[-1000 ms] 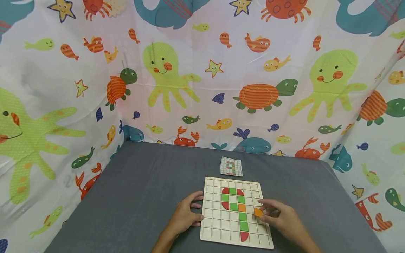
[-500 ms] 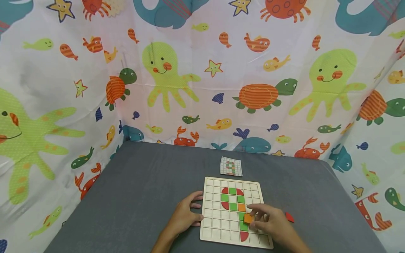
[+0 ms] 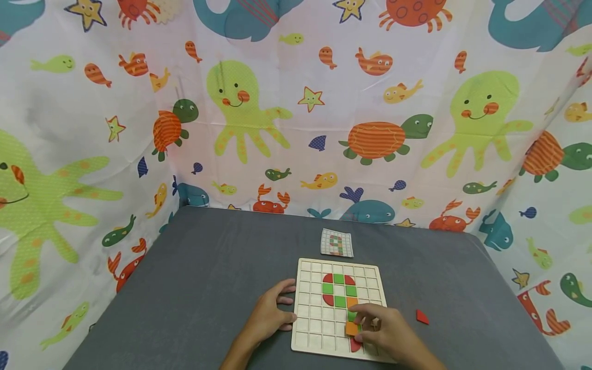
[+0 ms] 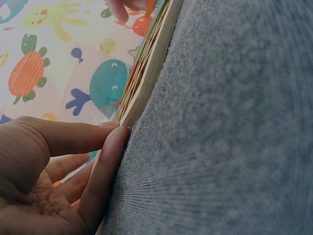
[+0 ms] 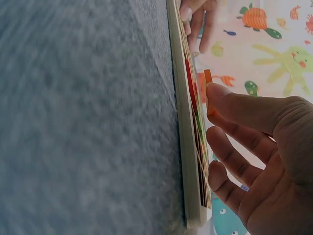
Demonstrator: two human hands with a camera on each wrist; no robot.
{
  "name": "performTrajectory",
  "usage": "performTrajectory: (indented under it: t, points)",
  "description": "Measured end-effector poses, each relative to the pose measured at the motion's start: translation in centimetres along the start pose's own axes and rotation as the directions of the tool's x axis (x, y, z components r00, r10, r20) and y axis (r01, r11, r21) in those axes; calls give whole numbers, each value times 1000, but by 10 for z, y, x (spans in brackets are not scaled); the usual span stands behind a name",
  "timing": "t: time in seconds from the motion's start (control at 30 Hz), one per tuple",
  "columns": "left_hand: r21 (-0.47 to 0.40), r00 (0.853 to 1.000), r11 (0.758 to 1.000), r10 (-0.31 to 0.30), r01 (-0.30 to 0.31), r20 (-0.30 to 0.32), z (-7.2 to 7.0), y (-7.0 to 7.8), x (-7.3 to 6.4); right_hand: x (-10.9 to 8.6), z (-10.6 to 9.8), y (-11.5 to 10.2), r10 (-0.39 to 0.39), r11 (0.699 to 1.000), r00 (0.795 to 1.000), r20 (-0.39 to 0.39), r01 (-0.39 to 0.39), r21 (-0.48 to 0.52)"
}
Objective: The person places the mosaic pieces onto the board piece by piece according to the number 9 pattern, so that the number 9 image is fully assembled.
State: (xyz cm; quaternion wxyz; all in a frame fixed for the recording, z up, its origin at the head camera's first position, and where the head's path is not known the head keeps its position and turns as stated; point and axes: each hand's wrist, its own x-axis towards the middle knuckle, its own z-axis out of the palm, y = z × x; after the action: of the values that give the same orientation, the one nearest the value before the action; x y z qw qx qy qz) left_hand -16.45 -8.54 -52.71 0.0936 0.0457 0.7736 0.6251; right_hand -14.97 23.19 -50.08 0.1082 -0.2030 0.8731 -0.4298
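My right hand (image 3: 386, 329) pinches an orange square tile (image 3: 351, 329) between thumb and fingertips, over the lower part of a wooden grid board (image 3: 311, 311). In the right wrist view the orange tile (image 5: 209, 90) stands on edge against the thumb, beside the board (image 5: 188, 161). Under it in the head view, a green tile and a red quarter-round (image 3: 355, 345) are partly covered. Higher up lie green squares (image 3: 338, 279), red quarter-rounds (image 3: 328, 299) and another orange square (image 3: 352, 301). My left hand (image 3: 267, 313) touches the board's left edge with relaxed thumb and fingers.
Behind the board lies a small card (image 3: 336, 242) printed with a grid and a coloured pattern. A loose red quarter-round (image 3: 422, 316) rests on the grey cloth (image 3: 222, 257) at the right. A curtain (image 3: 277, 113) with sea animals surrounds the table.
My right hand has carried the orange square left and toward me, from the board's right side to over the lower tiles. The loose red quarter-round has come into view. My left hand stays put.
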Motion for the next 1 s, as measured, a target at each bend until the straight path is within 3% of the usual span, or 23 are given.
performTrajectory:
  t: [0.4,0.6,1.0]
  points:
    - [-11,1000,1000,2,-2,11,-1,0,0,2,10,-8,23,995,996,87,-31,96]
    - [-16,1000,1000,2,-2,8,-2,-1,0,2,11,-9,-12,996,992,126,0,94]
    - [-28,1000,1000,3,-3,9,-2,-2,1,3,13,-13,22,995,983,184,-39,89]
